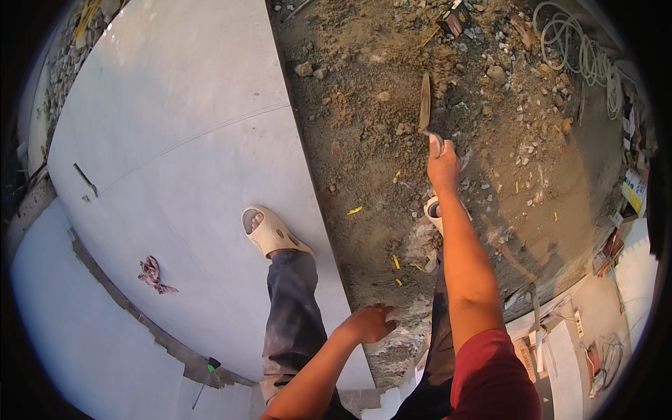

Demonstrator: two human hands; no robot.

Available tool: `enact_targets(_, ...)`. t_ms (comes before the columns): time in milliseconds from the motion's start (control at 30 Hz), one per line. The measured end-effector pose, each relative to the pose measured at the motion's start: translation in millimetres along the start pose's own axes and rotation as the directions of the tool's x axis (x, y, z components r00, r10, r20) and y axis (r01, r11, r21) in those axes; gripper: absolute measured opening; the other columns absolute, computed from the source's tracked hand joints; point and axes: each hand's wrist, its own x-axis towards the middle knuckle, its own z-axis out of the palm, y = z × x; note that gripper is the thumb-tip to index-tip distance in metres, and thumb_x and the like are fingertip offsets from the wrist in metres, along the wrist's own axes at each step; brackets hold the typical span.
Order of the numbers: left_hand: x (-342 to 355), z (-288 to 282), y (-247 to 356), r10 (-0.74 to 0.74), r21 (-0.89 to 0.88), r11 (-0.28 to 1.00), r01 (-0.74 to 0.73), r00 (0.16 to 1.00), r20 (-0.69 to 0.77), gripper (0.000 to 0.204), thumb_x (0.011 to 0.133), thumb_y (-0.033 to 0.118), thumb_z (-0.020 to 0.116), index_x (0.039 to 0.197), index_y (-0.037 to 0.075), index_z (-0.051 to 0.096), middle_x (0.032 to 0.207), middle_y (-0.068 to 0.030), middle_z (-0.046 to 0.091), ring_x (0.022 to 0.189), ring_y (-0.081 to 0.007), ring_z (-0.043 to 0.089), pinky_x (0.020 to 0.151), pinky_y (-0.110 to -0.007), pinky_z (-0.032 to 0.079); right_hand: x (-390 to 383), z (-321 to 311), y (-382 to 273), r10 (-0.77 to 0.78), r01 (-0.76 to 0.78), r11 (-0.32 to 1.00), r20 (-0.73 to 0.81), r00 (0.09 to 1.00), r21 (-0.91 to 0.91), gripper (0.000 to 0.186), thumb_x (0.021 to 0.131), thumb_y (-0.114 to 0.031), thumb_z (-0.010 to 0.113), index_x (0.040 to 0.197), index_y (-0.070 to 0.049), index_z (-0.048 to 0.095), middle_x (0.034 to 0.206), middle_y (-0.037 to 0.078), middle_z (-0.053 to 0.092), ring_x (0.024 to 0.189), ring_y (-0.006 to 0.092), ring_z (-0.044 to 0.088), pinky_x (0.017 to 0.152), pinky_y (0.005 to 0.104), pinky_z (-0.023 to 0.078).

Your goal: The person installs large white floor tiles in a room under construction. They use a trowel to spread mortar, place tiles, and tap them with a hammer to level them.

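At the far left, grey gravel (59,78) lies beyond a broad pale slab (182,140), which carries a short dark bar (85,179) near its left edge and a crumpled reddish cloth (155,275) nearer the person. A thin-handled brush (213,365) with a green and black head lies toward the lower edge. Next comes the person's left foot in a beige sandal (269,231), planted on the slab close to its straight right border. The left hand (367,324) hangs near that border, its fingers loosely bent and released, with nothing seen in them. To the right of the border spreads rough brown soil (378,168), strewn with stones and small yellow scraps (355,210). Over this soil is the trowel (425,101), its narrow blade pointing away from the person; whether the blade touches the ground I cannot tell. The right hand (444,168), arm outstretched from a red sleeve (495,378), has its fingers clenched round the trowel's handle. A second beige sandal (433,214) shows partly behind that forearm. Farther right, a pale coiled hose (591,59) lies past the stones, and a yellow and white packet (634,190) sits near the rim
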Motion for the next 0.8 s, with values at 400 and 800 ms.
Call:
enact_targets(400, 15, 15, -11, 0.085, 0.049, 0.995, -0.084, 0.996, -0.034, 0.055, 0.096, 0.044, 0.047, 0.142, 0.014, 0.046, 0.141, -0.0211, 0.047, 0.129, -0.0389, 0.047, 0.107, -0.047, 0.038, -28, 31, -110, -0.291, 0.228, 0.923, 0.172, 0.941, 0.311, 0.050, 0.097, -0.048, 0.053, 0.102, 0.002, 0.058, 0.087, 0.028, 0.066, 0.084, 0.0439, 0.066, 0.070, 0.0482, 0.050)
enact_targets(800, -3, -7, 9, 0.063, 0.004, 0.998, -0.063, 0.997, 0.039, 0.055, 0.098, 0.043, 0.045, 0.142, 0.011, 0.045, 0.145, -0.0265, 0.042, 0.131, -0.0419, 0.044, 0.109, -0.046, 0.037, -2, 67, -187, -0.392, 0.342, 0.920, 0.449, 0.803, 0.192, 0.047, 0.097, -0.045, 0.053, 0.102, 0.001, 0.058, 0.087, 0.027, 0.067, 0.083, 0.0454, 0.066, 0.071, 0.0507, 0.052)
